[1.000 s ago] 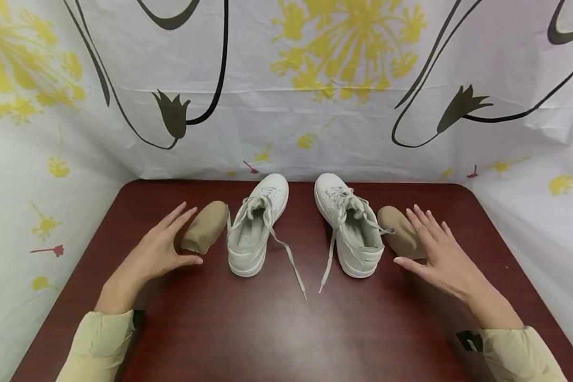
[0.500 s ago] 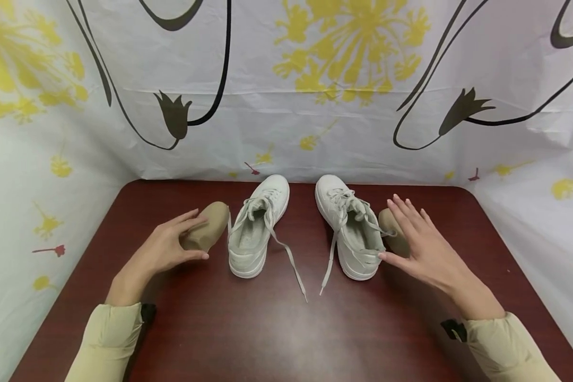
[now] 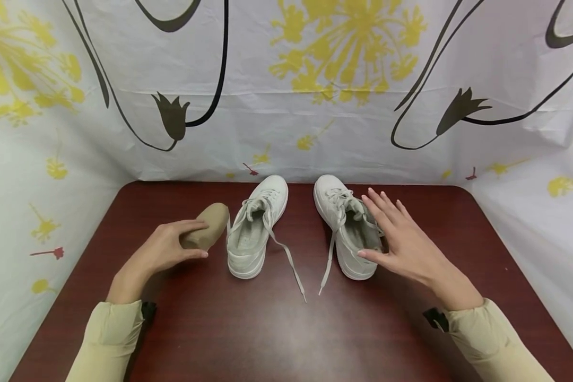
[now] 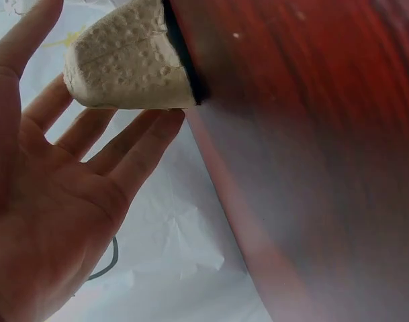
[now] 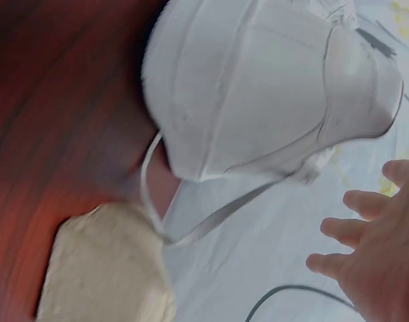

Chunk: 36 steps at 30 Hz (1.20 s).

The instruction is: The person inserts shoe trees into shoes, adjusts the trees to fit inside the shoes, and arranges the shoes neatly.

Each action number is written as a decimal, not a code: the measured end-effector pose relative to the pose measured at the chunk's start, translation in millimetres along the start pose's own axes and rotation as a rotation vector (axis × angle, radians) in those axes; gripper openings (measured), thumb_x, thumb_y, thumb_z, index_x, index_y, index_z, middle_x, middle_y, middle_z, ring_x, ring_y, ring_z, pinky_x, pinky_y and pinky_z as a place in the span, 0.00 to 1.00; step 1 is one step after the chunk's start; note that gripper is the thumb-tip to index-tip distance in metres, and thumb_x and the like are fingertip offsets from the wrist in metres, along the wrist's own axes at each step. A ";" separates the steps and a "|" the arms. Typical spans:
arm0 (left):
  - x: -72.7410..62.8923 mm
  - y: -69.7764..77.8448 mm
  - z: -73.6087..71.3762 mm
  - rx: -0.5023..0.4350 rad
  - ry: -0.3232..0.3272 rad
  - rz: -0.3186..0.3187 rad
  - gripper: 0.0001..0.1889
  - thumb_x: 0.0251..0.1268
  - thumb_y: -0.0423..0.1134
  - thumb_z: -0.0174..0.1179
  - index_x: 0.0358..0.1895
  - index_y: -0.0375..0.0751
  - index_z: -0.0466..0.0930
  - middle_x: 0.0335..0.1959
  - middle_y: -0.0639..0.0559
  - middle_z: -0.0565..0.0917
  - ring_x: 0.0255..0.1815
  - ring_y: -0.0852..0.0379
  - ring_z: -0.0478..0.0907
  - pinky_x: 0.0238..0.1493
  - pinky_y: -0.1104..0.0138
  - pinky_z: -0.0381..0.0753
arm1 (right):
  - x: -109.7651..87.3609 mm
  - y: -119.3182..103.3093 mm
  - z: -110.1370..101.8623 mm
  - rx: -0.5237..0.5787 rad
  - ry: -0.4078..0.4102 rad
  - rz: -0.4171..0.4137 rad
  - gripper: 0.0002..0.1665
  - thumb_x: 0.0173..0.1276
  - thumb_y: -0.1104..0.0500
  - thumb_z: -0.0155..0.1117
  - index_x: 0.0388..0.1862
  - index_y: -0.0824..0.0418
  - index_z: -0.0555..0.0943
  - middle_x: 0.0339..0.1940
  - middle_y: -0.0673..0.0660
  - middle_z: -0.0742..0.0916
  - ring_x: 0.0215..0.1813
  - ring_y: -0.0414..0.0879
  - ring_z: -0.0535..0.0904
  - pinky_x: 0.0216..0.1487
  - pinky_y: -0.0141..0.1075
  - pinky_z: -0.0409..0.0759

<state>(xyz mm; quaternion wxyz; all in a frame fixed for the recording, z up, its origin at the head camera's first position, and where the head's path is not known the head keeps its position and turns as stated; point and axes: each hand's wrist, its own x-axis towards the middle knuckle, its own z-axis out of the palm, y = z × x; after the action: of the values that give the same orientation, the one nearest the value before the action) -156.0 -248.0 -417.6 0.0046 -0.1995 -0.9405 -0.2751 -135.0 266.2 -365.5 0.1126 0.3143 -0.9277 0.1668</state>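
Two white lace-up sneakers stand on the dark red table, a left sneaker (image 3: pixel 250 239) and a right sneaker (image 3: pixel 355 265), toes pointing away. Left of them lies a tan, dimpled shoe insert (image 4: pixel 127 60). Around its near end is my left hand (image 3: pixel 159 252), with fingers extended along the far side and thumb apart on the near side. Over the right sneaker's opening hovers my right hand (image 3: pixel 406 246), fingers spread and holding nothing. A second tan shoe insert (image 5: pixel 110 268) lies beside that sneaker; the right hand hides it in the head view.
A loose shoelace (image 3: pixel 288 260) trails from the left sneaker onto the table (image 3: pixel 267 339), and another shoelace (image 3: pixel 328 265) from the right one. A white patterned sheet (image 3: pixel 267 122) rises behind the table and along both sides.
My right hand has moved left, from over the right insert to above the right sneaker. My left hand has come slightly rightward, closer around the left insert. Sneakers and left insert have stayed put.
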 end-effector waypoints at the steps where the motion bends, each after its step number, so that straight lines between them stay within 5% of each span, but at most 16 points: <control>1: 0.7 -0.6 0.6 -0.003 -0.006 0.002 0.36 0.46 0.51 0.79 0.62 0.46 0.81 0.61 0.44 0.81 0.64 0.42 0.74 0.64 0.47 0.70 | 2.1 -1.7 0.8 0.004 -0.001 -0.007 0.63 0.57 0.38 0.73 0.83 0.52 0.49 0.82 0.55 0.53 0.80 0.60 0.47 0.76 0.58 0.44; 12: 4.1 -4.7 3.6 -0.008 0.001 -0.015 0.34 0.48 0.46 0.79 0.63 0.46 0.81 0.59 0.41 0.82 0.61 0.41 0.77 0.61 0.47 0.73 | 19.0 -14.3 7.8 -0.049 -0.006 -0.052 0.63 0.58 0.33 0.69 0.83 0.53 0.48 0.82 0.56 0.52 0.80 0.62 0.49 0.76 0.59 0.47; 18: 5.7 -4.7 3.3 -0.019 -0.003 -0.046 0.32 0.52 0.45 0.77 0.63 0.44 0.80 0.60 0.40 0.81 0.62 0.41 0.76 0.61 0.46 0.72 | 27.6 -24.1 11.5 0.045 -0.029 -0.060 0.62 0.60 0.38 0.71 0.83 0.52 0.47 0.83 0.56 0.50 0.81 0.61 0.44 0.77 0.56 0.41; 36: 4.4 -5.2 3.2 -0.048 0.002 -0.016 0.31 0.56 0.42 0.74 0.65 0.45 0.78 0.63 0.39 0.78 0.65 0.40 0.73 0.64 0.46 0.70 | 56.5 -47.6 23.1 0.028 -0.043 -0.060 0.57 0.65 0.35 0.65 0.83 0.47 0.46 0.82 0.55 0.55 0.81 0.57 0.47 0.78 0.53 0.41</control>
<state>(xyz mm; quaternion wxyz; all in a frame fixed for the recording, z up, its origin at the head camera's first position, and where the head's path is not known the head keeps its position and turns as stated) -161.7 -248.7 -422.5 -0.0014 -0.1916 -0.9351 -0.2981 -151.8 191.1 -357.7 0.0933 0.3471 -0.9177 0.1693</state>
